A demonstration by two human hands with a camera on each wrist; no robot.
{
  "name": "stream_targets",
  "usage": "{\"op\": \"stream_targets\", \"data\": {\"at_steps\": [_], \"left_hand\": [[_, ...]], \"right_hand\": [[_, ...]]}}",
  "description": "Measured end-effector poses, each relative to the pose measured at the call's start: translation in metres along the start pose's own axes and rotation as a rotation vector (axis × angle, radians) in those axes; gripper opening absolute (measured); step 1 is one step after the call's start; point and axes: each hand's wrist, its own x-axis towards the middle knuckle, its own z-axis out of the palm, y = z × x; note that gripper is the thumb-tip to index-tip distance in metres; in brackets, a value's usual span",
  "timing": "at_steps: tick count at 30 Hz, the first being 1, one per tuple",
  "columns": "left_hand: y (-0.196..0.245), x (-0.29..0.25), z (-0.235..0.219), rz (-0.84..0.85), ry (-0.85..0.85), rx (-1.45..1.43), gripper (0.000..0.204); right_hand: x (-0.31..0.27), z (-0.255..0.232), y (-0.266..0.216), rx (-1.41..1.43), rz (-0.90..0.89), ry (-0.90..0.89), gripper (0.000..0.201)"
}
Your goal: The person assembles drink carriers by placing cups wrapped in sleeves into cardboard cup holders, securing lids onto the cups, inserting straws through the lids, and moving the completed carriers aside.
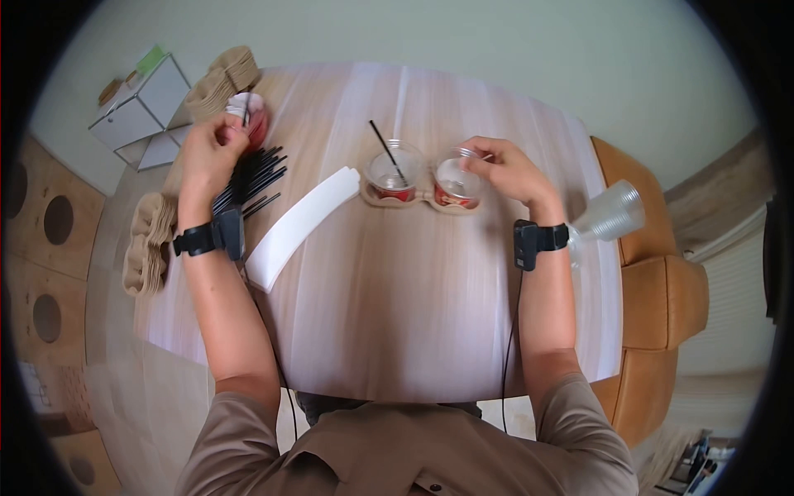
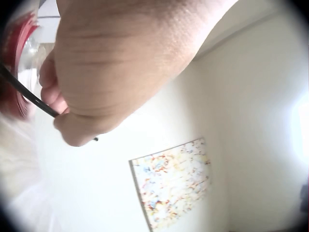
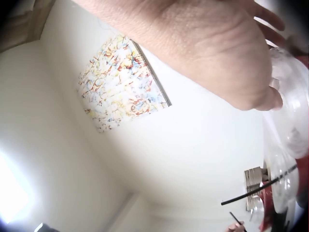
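Note:
My left hand (image 1: 213, 153), at the table's far left, pinches a black straw (image 2: 29, 95) between thumb and fingers. Just beyond it stands a red and whitish stack (image 1: 258, 122), partly behind the fingers. At the far right of the middle, my right hand (image 1: 509, 169) holds a clear plastic cup (image 1: 453, 175) by its upper part, the thumb on the near side. That cup has a red print low down and sits in a brown pulp cup carrier (image 1: 426, 195). Beside it in the carrier is another clear cup (image 1: 395, 172), a black straw (image 1: 385, 145) leaning out of it.
Several black straws (image 1: 263, 174) lie under my left wrist. A curved white strip (image 1: 302, 227) lies left of the carrier. Stacked pulp carriers (image 1: 149, 244) stand at the left edge, with more carriers (image 1: 223, 83) behind. A stack of clear cups (image 1: 612, 211) lies by my right forearm.

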Motion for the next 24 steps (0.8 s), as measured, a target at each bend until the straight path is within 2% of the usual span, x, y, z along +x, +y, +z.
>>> {"op": "stream_targets", "data": {"at_steps": [1, 2, 4, 5, 6, 8, 11, 15, 22, 24], "left_hand": [[0.012, -0.001, 0.005, 0.067, 0.069, -0.176, 0.016], [0.032, -0.003, 0.008, 0.073, 0.061, -0.180, 0.016], [0.081, -0.010, 0.014, 0.148, 0.189, -0.556, 0.015], [0.099, -0.015, 0.018, 0.124, 0.152, -0.730, 0.017], [0.117, -0.021, 0.026, 0.125, 0.146, -0.732, 0.017], [0.150, -0.035, 0.045, 0.091, 0.049, -0.975, 0.020], [0.175, -0.051, 0.086, 0.146, -0.044, -0.922, 0.021], [0.181, -0.063, 0.125, 0.131, -0.128, -0.914, 0.020], [0.187, -0.061, 0.147, 0.085, -0.186, -0.817, 0.019], [0.192, -0.054, 0.149, 0.155, -0.149, -0.707, 0.018]], "right_hand": [[0.000, 0.000, -0.003, -0.015, 0.011, -0.030, 0.030], [-0.001, 0.000, -0.006, -0.030, 0.020, -0.062, 0.030], [-0.001, -0.001, -0.008, -0.034, 0.030, -0.064, 0.031], [-0.001, -0.001, -0.008, -0.040, 0.033, -0.073, 0.032], [-0.001, -0.001, -0.008, -0.039, 0.038, -0.068, 0.032], [0.000, 0.000, -0.004, -0.024, 0.003, -0.058, 0.039], [0.006, 0.003, 0.008, -0.031, -0.010, -0.047, 0.039], [0.004, 0.002, -0.001, 0.023, 0.007, -0.076, 0.033], [0.007, 0.005, 0.002, -0.006, -0.012, -0.046, 0.033], [0.004, 0.007, 0.005, 0.000, -0.002, -0.051, 0.033]]}}
